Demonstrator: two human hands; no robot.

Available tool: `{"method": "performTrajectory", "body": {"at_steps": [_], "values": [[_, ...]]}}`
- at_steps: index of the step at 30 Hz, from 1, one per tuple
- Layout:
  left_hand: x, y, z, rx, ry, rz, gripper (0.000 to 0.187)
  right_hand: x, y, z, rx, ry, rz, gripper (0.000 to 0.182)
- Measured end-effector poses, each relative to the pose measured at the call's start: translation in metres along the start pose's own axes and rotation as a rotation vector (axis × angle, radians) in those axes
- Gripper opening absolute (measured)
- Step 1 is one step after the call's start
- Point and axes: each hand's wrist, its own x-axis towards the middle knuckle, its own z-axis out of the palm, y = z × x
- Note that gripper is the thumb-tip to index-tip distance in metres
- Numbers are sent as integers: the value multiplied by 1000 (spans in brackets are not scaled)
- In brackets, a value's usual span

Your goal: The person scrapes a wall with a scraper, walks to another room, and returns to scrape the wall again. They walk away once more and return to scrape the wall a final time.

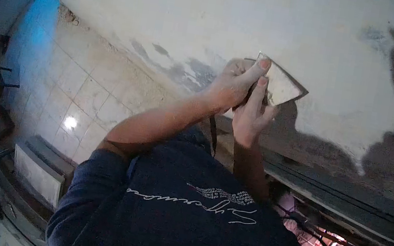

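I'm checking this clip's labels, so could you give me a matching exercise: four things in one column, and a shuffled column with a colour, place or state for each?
Things
1. Flat tool
2. T-shirt
3. Tiled floor
4. Wall

Descriptions
A. Broad and pale, with grey patches
B. Navy, with white lettering
C. Held in the left hand and right hand
D. Shows a small, bright, round spot of light

Right pairs: 1-C, 2-B, 3-D, 4-A
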Motion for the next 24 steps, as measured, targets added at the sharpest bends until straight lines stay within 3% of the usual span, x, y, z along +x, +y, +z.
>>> {"method": "performTrajectory", "body": {"at_steps": [2, 3, 6, 7, 10, 11, 14, 15, 16, 18, 21, 24], "values": [[-3, -24, -6, 80, 111, -43, 42, -10, 19, -6, -94, 143, -21, 24], [-3, -28, -13, 164, 78, 0, 42, -12, 25, 3, 128, 220, -37, 21], [5, -14, -9, 142, 63, 97, 44, 0, 17, 2, 84, 123, 13, 25], [2, -2, -6, 107, 58, 54, 44, -3, 5, 3, 95, 106, 145, 25], [7, -22, -12, 9, 75, 68, 49, -6, 17, 7, 183, 175, 44, 20], [0, -24, -7, 139, 161, 19, 49, -12, 20, 3, 5, 254, 69, 20], [-5, -17, 0, 109, 112, 22, 50, -12, 24, 3, 117, 281, 14, 20], [0, -24, 1, 41, 146, 43, 49, -13, 22, -4, 135, 261, 93, 20], [-1, -25, -3, -14, 97, -5, 48, -17, 21, -5, 214, 194, 40, 20], [-5, -20, 5, -25, 155, 19, 46, -18, 21, -4, 186, 326, 204, 21], [-7, -36, -1, 111, 146, 66, 46, -21, 25, -7, 186, 215, 31, 23], [1, -26, 2, 81, 202, 146, 45, -6, 17, -7, 31, 145, 55, 25]]}}
